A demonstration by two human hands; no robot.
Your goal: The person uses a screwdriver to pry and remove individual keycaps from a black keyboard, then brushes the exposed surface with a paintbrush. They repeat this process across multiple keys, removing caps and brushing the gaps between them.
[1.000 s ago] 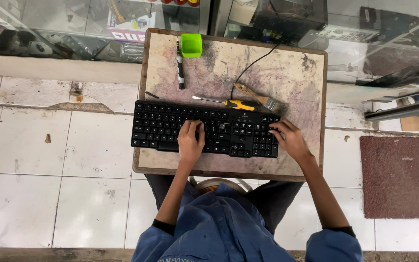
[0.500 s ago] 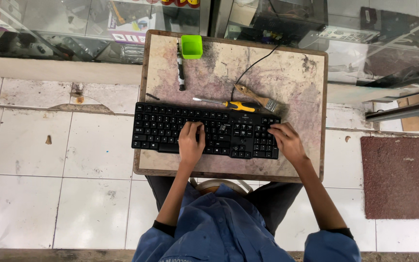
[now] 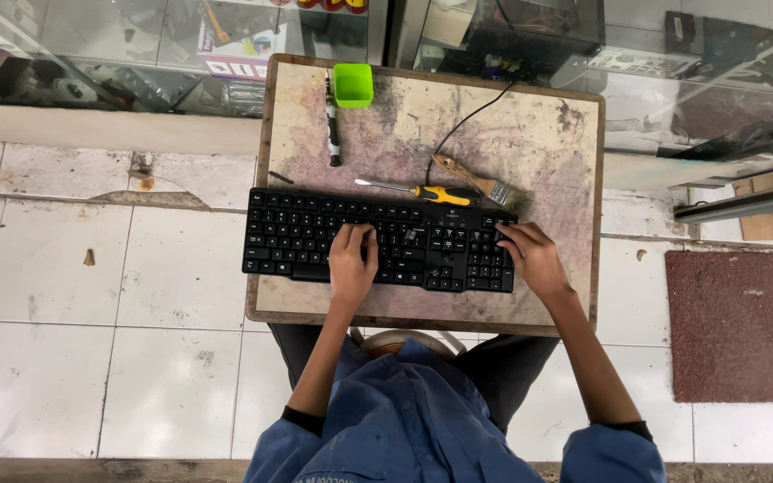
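A black keyboard [image 3: 306, 234] lies across the front of a small worn wooden table [image 3: 556, 161]. My left hand [image 3: 352, 263] rests flat on the middle keys, fingers spread a little. My right hand [image 3: 534, 258] grips the keyboard's right end, fingers curled over the number pad edge. The keyboard's black cable [image 3: 462, 125] runs to the table's far edge. A yellow-handled screwdriver [image 3: 422, 191] and a wooden-handled paintbrush [image 3: 480, 182] lie just beyond the keyboard.
A small green cup [image 3: 352, 84] and a black-and-white pen-like tool [image 3: 334, 125] sit at the table's far left. Glass display cases [image 3: 136, 54] stand behind. White floor tiles [image 3: 136, 304] lie left, a dark red mat [image 3: 735, 322] right.
My right hand has slid slightly left along the keyboard's right end. My left hand and the keyboard stay in place.
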